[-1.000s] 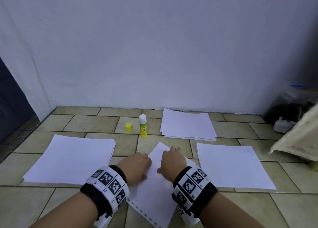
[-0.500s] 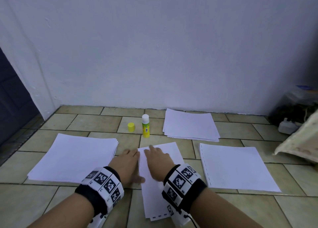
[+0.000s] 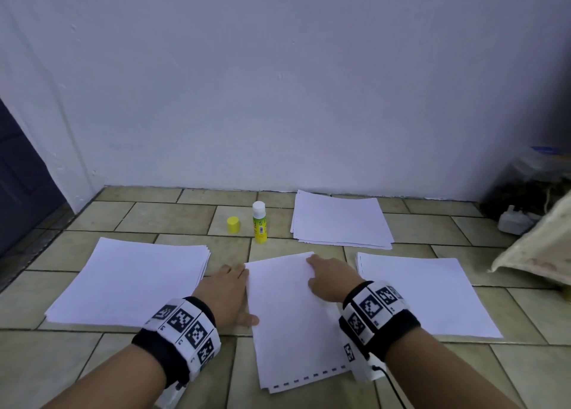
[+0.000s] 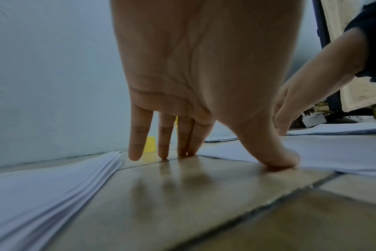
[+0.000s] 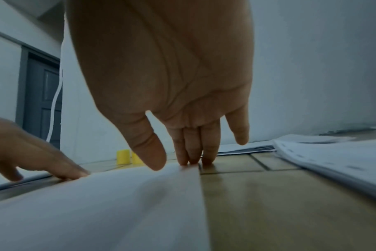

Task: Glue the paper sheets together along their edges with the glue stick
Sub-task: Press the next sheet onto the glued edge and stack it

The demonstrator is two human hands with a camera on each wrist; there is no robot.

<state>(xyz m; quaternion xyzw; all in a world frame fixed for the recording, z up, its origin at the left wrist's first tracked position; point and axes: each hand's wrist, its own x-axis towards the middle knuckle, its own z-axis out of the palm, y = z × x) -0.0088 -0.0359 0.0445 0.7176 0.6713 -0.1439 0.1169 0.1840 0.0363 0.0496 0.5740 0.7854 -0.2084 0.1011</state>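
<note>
Plainly, the centre sheets (image 3: 290, 316) will be feather-light and limp: thin white paper that slides easily over glossy floor tiles (image 3: 173, 220) and buckles if shoved from one side only. I would judge the safest hold to be flat fingers pressing down near the margins, or a light pinch at a corner, never a squeeze in the middle, which would crease it. It lies on the floor directly in front of the person, long side running away from them, with a row of small punched slots along its near edge; that edge looks double, so more than one sheet seems to lie there.

The left hand (image 3: 230, 294) rests beside its left margin, fingers straight and touching the tile, thumb tip on the paper's edge, holding nothing. The right hand (image 3: 332, 280) is likewise flat and unclenched, three fingertips down at the far right corner, thumb hovering just above the sheet.

The glue stick (image 3: 259, 222) stands upright beyond the paper's far edge, white tip bare, yellow body below; it should be rigid and easy to take round the barrel. Its yellow cap (image 3: 233, 224) sits just to its left.

Further out lie a left paper stack (image 3: 133, 282), a right paper stack (image 3: 423, 294) with slots along its left side, and a far paper stack (image 3: 340, 220) near the wall (image 3: 278, 84).
</note>
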